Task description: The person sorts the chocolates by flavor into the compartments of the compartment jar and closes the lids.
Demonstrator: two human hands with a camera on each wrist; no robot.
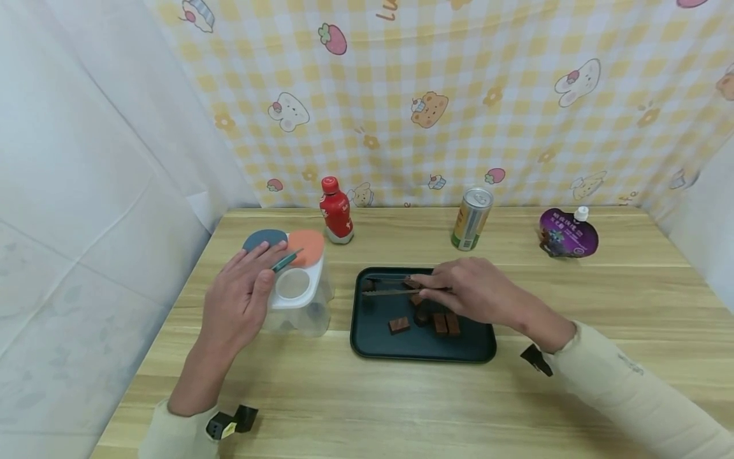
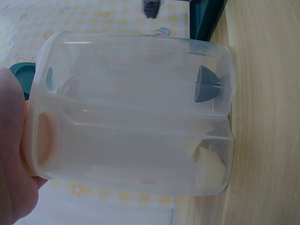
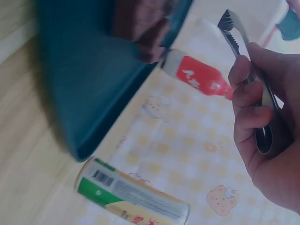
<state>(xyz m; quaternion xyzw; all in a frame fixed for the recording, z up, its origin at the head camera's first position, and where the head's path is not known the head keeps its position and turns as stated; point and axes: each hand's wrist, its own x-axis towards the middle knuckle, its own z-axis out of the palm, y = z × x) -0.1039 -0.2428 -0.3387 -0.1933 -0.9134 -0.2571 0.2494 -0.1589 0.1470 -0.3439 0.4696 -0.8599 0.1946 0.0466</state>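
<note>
The left hand (image 1: 237,296) lies fingers extended, unclenched, across the coloured lids of a clear plastic container (image 1: 314,317); at three o'clock from this, a dark-green rectangular tray (image 1: 373,347) bears small brown chocolate-like blocks (image 1: 399,325), roughly eight o'clock from the nearer right hand (image 1: 482,293), which grasps slim metal tongs (image 1: 392,292), long axis towards nine o'clock, tips parted; beneath spreads a pale wood-grain table (image 1: 401,408); at twelve hangs a yellow-checked cloth (image 1: 373,140).
</note>
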